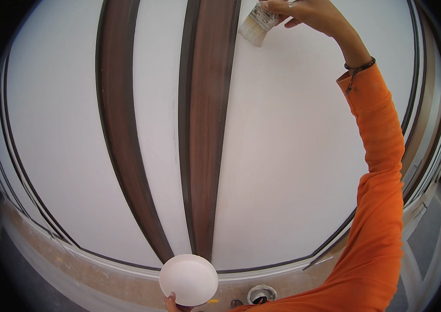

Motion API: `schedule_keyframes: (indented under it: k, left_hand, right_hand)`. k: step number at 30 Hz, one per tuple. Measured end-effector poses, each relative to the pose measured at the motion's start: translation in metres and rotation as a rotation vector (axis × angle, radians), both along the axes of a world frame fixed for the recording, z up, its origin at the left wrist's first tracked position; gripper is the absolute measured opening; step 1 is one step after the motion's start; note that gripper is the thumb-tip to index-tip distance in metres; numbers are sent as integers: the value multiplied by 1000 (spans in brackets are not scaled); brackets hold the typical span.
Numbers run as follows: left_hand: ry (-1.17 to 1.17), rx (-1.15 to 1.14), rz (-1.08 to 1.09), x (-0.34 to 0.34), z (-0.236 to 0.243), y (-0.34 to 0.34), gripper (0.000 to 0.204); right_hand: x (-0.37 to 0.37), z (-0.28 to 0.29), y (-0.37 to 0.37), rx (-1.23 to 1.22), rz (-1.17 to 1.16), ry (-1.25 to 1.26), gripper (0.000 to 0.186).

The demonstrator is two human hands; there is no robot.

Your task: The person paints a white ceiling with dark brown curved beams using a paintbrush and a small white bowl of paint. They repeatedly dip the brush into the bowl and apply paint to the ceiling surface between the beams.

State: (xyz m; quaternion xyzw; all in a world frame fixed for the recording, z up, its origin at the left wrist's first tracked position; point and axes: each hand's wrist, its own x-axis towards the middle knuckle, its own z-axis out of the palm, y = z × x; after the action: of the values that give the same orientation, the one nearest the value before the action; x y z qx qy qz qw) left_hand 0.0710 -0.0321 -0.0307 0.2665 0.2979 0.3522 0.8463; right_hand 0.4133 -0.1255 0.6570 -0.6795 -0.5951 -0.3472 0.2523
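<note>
My right hand (309, 14), raised high on an orange-sleeved arm, is closed around a wide paintbrush (258, 25). The brush's pale bristles point down and left, against or very near the white wall panel (293, 130), just right of a dark brown wood strip (207, 119). White paint smears the brush's metal band. Low in the view, my left hand (171, 302) grips the near edge of a round white container (189, 280). Its thumb lies over the rim; the other fingers are mostly hidden. The container looks pale inside, and how much paint it holds is unclear.
A second brown strip (122, 130) runs up the wall on the left. Dark trim and a white baseboard (262, 274) edge the wall's foot. On the floor stands a paint-smeared bucket (262, 294) with something dark in it. Brown floor covering (127, 286) lies along the wall.
</note>
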Motion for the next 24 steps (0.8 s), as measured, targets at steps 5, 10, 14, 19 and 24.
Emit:
schedule_keyframes:
  k: [5, 10, 14, 19, 24]
  left_hand:
    - [23, -2, -4, 4, 29, -9, 72]
    - [66, 15, 9, -9, 21, -10, 72]
    - [12, 23, -23, 5, -3, -4, 71]
    - [-3, 24, -37, 10, 28, -1, 72]
    - [-76, 65, -8, 20, -26, 11, 73]
  right_hand:
    - [-8, 24, -16, 71, 34, -17, 39]
    - [-20, 43, -15, 195, -36, -31, 37]
    - [-17, 73, -24, 247, -50, -65, 37]
    - [-3, 96, -29, 474, 188, -155, 37]
    - [-36, 38, -74, 580, 380, -104, 37]
